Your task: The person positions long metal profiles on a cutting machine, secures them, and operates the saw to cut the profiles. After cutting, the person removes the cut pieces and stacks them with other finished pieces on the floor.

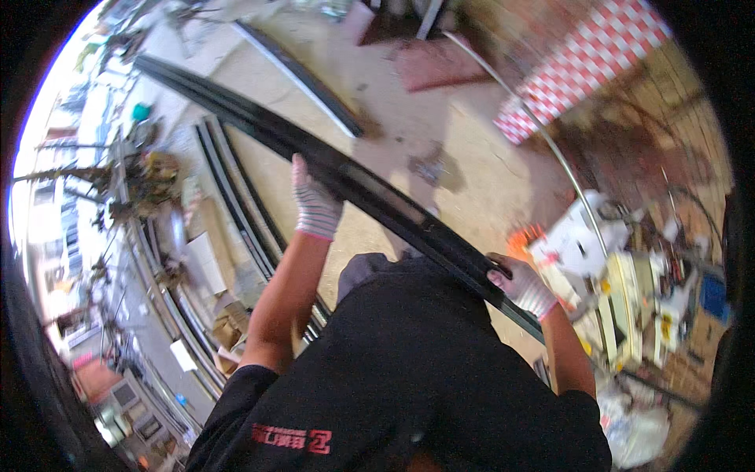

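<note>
A long dark profile bar (377, 186), probably a metal frame section, slants across the view from upper left to lower right in front of my body. My left hand (315, 197), in a striped work glove, supports it from below near its middle, thumb up along the near side. Towards its lower right end, my gloved right hand (522, 286) grips the bar with the fingers over its edge. A slot or recess shows in the bar's upper face between my hands. The end beyond my right hand is partly hidden by my forearm.
Another dark bar (301, 76) lies on the floor ahead. Several long profiles (236, 194) lie at left, near cardboard and metal lengths. At right are a red-and-white checkered strip (584, 71), a bent pale rod (554, 147), an orange coil (525, 239) and a cluttered heap with a white sheet (578, 242).
</note>
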`<control>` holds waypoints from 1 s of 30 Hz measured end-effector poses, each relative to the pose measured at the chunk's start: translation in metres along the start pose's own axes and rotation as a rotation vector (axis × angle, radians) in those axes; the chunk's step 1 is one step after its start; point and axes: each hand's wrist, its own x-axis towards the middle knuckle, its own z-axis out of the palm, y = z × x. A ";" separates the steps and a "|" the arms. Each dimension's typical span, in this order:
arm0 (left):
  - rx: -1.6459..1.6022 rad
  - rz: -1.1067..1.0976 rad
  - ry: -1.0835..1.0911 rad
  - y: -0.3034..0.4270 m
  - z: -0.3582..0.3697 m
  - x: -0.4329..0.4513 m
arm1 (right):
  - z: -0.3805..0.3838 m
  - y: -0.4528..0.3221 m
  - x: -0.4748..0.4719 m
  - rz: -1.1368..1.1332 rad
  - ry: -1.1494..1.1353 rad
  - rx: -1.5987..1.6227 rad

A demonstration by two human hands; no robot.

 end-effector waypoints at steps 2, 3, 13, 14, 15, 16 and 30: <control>-0.112 -0.049 -0.016 0.032 0.011 0.010 | -0.011 -0.025 0.028 -0.122 0.025 0.099; -0.180 -0.106 -0.013 0.052 0.014 0.018 | -0.016 -0.044 0.039 -0.117 0.037 0.077; -0.246 0.152 -0.122 0.206 0.018 0.185 | -0.031 -0.239 0.170 -0.224 0.212 -0.193; -0.270 0.185 -0.153 0.219 0.018 0.206 | -0.032 -0.257 0.182 -0.184 0.222 -0.199; -0.266 0.220 -0.164 0.230 0.019 0.223 | -0.034 -0.271 0.190 -0.172 0.242 -0.208; -0.278 0.189 -0.168 0.245 0.017 0.243 | -0.034 -0.286 0.197 -0.139 0.260 -0.215; -0.248 0.053 -0.104 0.318 -0.014 0.419 | -0.053 -0.257 0.202 0.322 0.240 -0.205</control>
